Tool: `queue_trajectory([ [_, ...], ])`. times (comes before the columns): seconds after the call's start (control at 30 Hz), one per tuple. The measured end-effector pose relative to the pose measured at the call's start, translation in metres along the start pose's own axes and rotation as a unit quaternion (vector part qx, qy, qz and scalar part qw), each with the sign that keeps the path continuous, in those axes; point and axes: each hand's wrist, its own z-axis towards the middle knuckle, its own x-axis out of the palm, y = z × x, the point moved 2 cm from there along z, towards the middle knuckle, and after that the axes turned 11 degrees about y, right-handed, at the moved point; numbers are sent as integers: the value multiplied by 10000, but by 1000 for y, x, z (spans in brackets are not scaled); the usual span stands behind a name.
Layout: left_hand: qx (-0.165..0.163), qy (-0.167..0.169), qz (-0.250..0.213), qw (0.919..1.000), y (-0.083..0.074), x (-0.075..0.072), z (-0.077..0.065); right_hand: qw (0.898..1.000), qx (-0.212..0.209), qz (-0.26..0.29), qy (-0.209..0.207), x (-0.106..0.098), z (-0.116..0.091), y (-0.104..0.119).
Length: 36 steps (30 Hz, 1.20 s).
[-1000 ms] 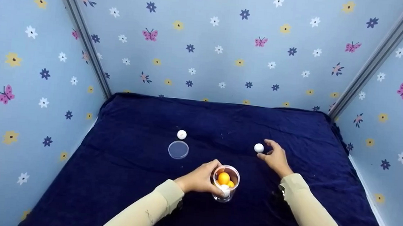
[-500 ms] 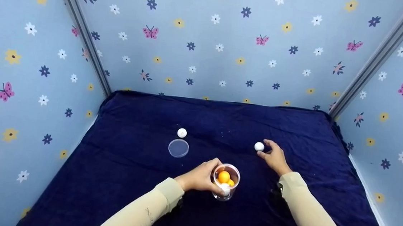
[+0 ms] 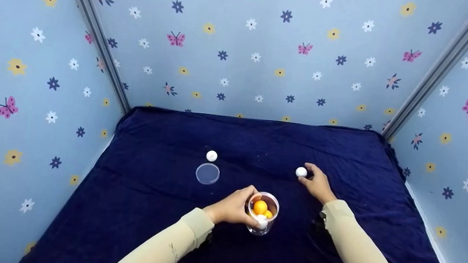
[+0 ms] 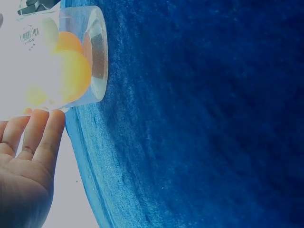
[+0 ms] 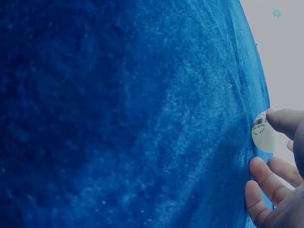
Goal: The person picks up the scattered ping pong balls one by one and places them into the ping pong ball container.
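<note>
My left hand [image 3: 232, 206] grips a clear plastic jar [image 3: 266, 230] around its side, tilted slightly in the head view. Inside are orange ping-pong balls [image 3: 260, 207] and a white one [image 3: 261, 221] near the thumb. In the left wrist view, the jar [image 4: 99, 57] stands by the blue cloth with the fingers [image 4: 50, 137] along its wall. Farther right, my right hand [image 3: 318, 185] pinches a white ping-pong ball [image 3: 301, 172] between thumb and index finger. Printed marks show on that ball [image 5: 261, 135] in the right wrist view, where the other fingers spread below it.
A second white ping-pong ball [image 3: 211, 156] lies on the dark blue cloth [image 3: 166, 143], left of centre. Just in front of it is a round clear lid [image 3: 207, 174]. Patterned wall panels [image 3: 240, 56] enclose the table at the back and both sides.
The right thumb and index finger have closed in slightly around the white ball. The left hand and the jar hold almost still.
</note>
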Motion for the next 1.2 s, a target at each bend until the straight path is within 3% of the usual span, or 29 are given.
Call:
queue_trajectory([
  [0.5,-28,-14,-107,9999,0,1,-1,9989,88,-297,347,0,4,6],
  [1.2,1,28,9,10000,-1,-1,0,9981,-91,-482,373,-2,7,9],
])
